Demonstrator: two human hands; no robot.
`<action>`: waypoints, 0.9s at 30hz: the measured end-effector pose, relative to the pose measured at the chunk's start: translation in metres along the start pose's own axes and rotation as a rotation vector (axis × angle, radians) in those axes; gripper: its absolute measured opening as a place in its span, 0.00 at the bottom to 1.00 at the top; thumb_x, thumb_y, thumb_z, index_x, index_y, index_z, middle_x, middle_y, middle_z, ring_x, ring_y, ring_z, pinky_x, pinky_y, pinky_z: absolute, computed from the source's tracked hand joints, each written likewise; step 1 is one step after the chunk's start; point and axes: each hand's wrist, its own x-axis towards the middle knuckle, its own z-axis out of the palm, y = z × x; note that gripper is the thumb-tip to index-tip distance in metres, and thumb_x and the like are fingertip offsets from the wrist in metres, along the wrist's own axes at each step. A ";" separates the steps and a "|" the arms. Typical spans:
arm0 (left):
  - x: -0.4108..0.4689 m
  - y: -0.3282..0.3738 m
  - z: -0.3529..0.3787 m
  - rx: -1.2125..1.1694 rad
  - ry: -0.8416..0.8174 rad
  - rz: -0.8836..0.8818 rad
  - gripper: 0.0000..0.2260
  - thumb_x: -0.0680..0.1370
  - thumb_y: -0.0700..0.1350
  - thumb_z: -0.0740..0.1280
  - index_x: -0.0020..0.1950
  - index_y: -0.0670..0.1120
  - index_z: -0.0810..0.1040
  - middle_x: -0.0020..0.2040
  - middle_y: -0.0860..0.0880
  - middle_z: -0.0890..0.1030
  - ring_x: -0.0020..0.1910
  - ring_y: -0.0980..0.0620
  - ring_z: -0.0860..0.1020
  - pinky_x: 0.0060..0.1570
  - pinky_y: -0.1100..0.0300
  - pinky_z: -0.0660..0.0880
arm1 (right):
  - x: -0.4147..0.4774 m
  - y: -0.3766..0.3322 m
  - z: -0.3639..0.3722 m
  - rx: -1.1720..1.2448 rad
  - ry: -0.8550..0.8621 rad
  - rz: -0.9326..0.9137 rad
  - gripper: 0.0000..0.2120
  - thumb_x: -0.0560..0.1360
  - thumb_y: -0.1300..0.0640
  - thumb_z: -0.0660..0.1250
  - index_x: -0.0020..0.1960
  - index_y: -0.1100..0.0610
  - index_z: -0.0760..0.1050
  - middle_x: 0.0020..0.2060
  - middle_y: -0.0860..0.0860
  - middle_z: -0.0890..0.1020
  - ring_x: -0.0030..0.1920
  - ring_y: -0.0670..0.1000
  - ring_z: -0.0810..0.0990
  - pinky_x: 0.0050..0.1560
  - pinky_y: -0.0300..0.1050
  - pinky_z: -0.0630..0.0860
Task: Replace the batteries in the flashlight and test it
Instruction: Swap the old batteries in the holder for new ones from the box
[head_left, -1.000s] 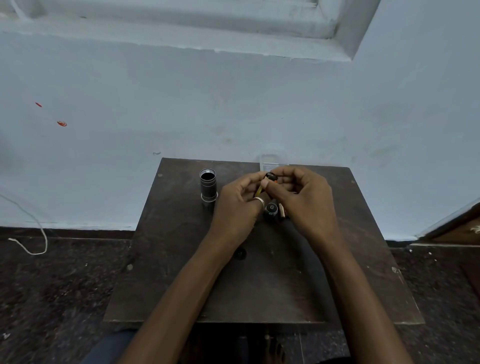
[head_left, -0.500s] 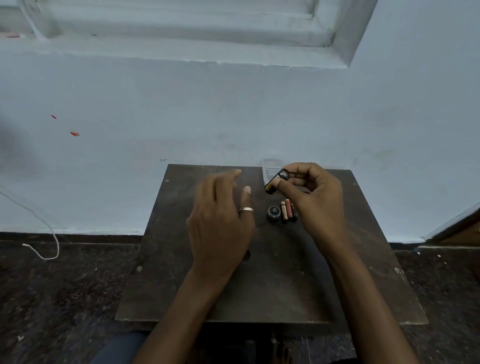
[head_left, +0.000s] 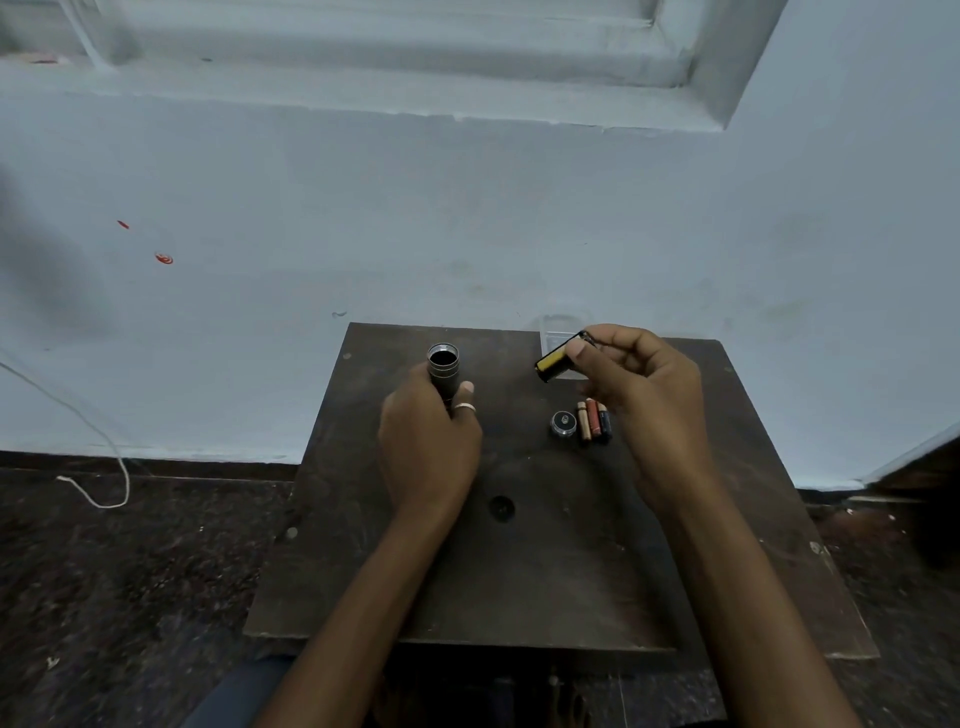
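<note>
The dark metal flashlight body stands upright on the small wooden table, its open end up. My left hand is wrapped around its lower part. My right hand holds a black battery holder with yellow cells in it, pinched in the fingertips above the table and tilted. The round black end cap lies on the table between my hands. Beside the cap lie three loose batteries, side by side.
A clear plastic box sits at the table's far edge, partly behind the battery holder. The table stands against a pale blue wall. A white cord hangs down to the dark floor at the left.
My left hand left the battery holder, swung left and closed around the flashlight body. My right hand kept the holder and stayed nearly in place.
</note>
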 end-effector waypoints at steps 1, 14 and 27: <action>0.001 0.000 -0.001 0.015 0.008 0.019 0.06 0.79 0.48 0.67 0.48 0.46 0.74 0.46 0.48 0.80 0.50 0.43 0.77 0.42 0.55 0.67 | 0.000 0.001 0.000 0.059 -0.001 0.039 0.09 0.73 0.62 0.75 0.53 0.60 0.81 0.43 0.54 0.87 0.43 0.48 0.86 0.40 0.38 0.79; 0.014 0.000 0.002 -0.046 -0.005 0.406 0.16 0.75 0.44 0.72 0.62 0.53 0.81 0.52 0.49 0.76 0.53 0.48 0.75 0.49 0.57 0.73 | 0.007 0.003 0.000 0.633 0.069 0.419 0.02 0.75 0.66 0.71 0.48 0.64 0.81 0.44 0.58 0.85 0.44 0.51 0.85 0.39 0.35 0.81; 0.011 0.004 0.002 0.027 -0.034 0.468 0.16 0.74 0.44 0.73 0.61 0.54 0.81 0.50 0.48 0.75 0.50 0.46 0.73 0.46 0.54 0.71 | 0.003 0.012 0.010 0.171 0.043 0.087 0.05 0.73 0.64 0.75 0.48 0.61 0.82 0.42 0.57 0.87 0.48 0.57 0.86 0.47 0.40 0.82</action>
